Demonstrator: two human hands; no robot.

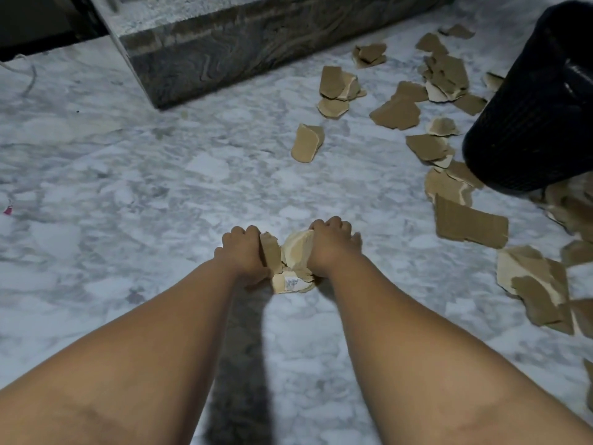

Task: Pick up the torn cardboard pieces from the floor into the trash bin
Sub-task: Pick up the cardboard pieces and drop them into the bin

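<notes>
Cardboard pieces [290, 261], ragged brown, clutched between both hands: left [244, 252], right [330, 245]; marble floor [160, 187].

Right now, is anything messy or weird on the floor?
Yes. Torn cardboard pieces lie scattered over the marble floor beside the black trash bin, not inside it. Both hands, left hand and right hand, squeeze a cardboard bundle together.

The floor [128, 194] is glossy white-grey marble; the torn pieces [398, 112] are matt brown cardboard with pale ragged edges; the bin [532, 123] looks like black woven plastic.
</notes>
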